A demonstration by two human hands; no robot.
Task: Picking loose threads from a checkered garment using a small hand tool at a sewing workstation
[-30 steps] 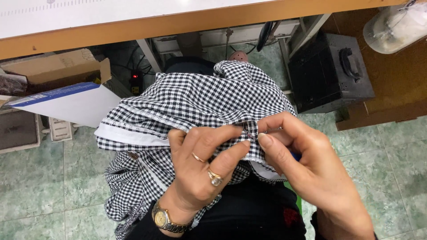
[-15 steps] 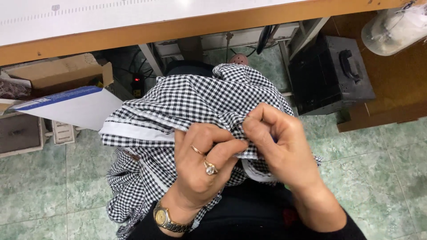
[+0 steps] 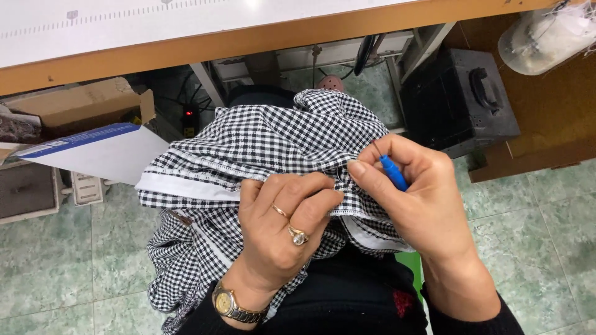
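A black-and-white checked garment (image 3: 261,149) with white seam edging lies bunched on my lap. My left hand (image 3: 282,232), with two rings and a gold wristwatch, pinches a fold of the checked fabric near its middle. My right hand (image 3: 416,198) holds a small blue-handled seam ripper (image 3: 392,172), its thin metal tip pointing up at the fabric just above my left fingers. Both hands meet at the same seam.
A wooden-edged white worktable (image 3: 261,34) runs across the top. Under it are a black case (image 3: 459,102), a cardboard box (image 3: 74,108), a white and blue sheet (image 3: 93,152) and cables. A clear plastic bag (image 3: 540,37) sits top right. Green tiled floor (image 3: 43,260) surrounds me.
My right hand has turned so the blue seam ripper now shows, its tip set at the seam. My left hand has shifted its pinch on the fabric slightly.
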